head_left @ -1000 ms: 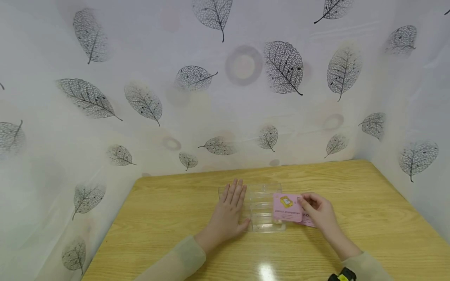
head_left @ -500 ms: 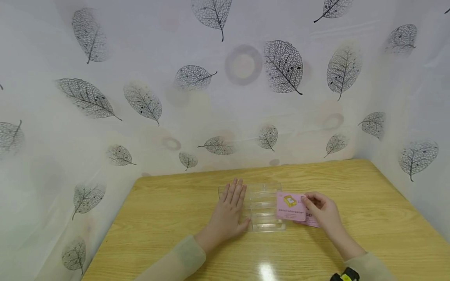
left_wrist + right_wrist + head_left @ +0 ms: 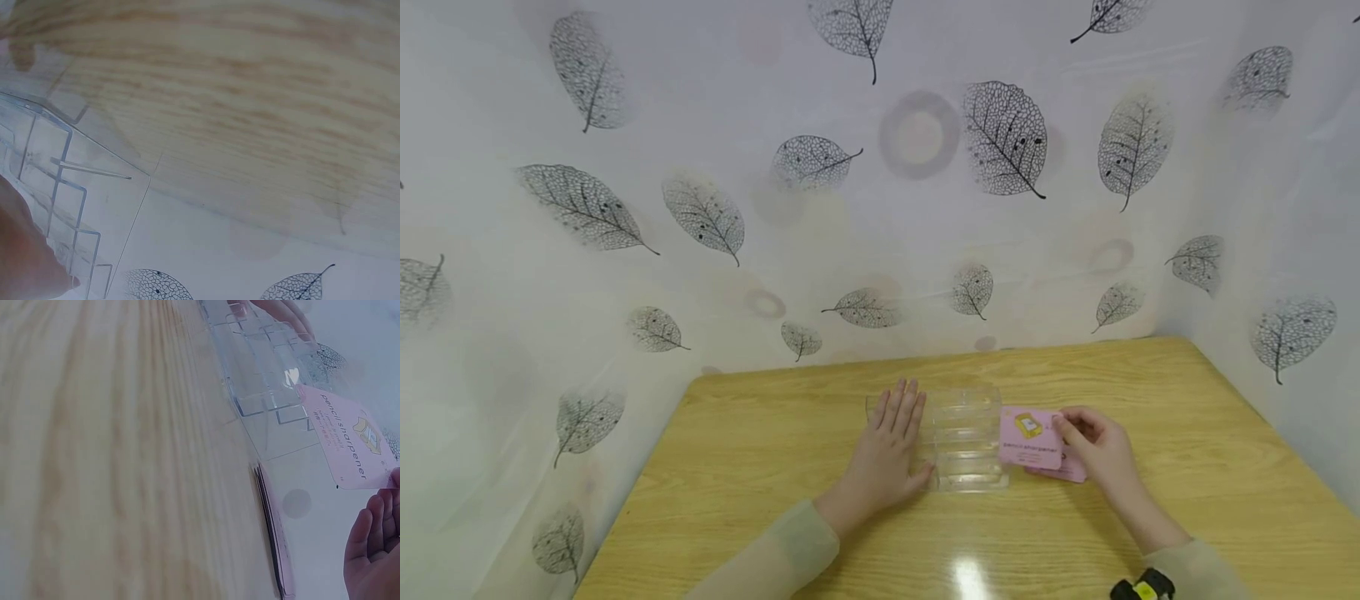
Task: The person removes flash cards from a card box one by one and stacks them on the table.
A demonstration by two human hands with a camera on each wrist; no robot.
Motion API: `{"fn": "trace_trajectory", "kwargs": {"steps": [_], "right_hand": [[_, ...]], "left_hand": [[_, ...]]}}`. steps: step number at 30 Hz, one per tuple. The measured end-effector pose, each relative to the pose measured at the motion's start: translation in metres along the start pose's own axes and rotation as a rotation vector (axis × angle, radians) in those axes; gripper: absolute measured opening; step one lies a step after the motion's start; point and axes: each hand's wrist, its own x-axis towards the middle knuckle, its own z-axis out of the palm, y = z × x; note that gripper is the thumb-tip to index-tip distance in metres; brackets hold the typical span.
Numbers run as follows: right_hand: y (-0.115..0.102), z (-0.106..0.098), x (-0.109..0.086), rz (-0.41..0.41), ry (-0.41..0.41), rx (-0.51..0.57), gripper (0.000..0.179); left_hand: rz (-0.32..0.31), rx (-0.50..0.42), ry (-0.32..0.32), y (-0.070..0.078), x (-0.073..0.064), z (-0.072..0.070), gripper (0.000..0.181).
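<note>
In the head view my left hand [image 3: 883, 462] rests with straight fingers on the left side of a clear plastic stepped rack [image 3: 966, 479]. The left wrist view shows that rack's stair-like side [image 3: 81, 194] beside part of the hand. My right hand [image 3: 1103, 454] pinches a pink card [image 3: 1030, 446] by its right edge, thumb on top. The card is printed "pencil sharpener" under a yellow sharpener picture, and the right wrist view shows it raised near the rack's right end. Below it, a small stack of pink cards [image 3: 275, 537] lies on the table, partly covered in the head view.
The wood-grain table [image 3: 760, 467] stretches out on both sides of the hands. Behind it and at both sides hangs a pale sheet [image 3: 865, 233] with dark leaf prints. A black and yellow strap device [image 3: 1142, 587] is at the right sleeve.
My right hand has shifted slightly to the right with the pencil sharpener card, away from the rack. The left hand and the rack stay in place.
</note>
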Motion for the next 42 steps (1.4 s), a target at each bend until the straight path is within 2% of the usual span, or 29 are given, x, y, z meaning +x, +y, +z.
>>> {"fn": "trace_trajectory", "kwargs": {"steps": [11, 22, 34, 42], "right_hand": [[0.002, -0.006, 0.0, 0.022, 0.012, 0.017, 0.029], [-0.001, -0.015, -0.002, 0.031, 0.026, -0.033, 0.032], [0.011, -0.023, 0.0, 0.048, 0.025, -0.079, 0.031], [0.013, -0.024, 0.001, 0.042, 0.014, -0.064, 0.031]], "left_hand": [[0.003, -0.001, -0.02, 0.0, 0.0, -0.001, 0.1], [0.001, -0.007, -0.035, 0.0, 0.001, -0.003, 0.1], [0.0, 0.004, -0.004, 0.0, 0.001, -0.001, 0.101], [0.0, -0.001, -0.016, 0.0, 0.001, -0.002, 0.102]]}}
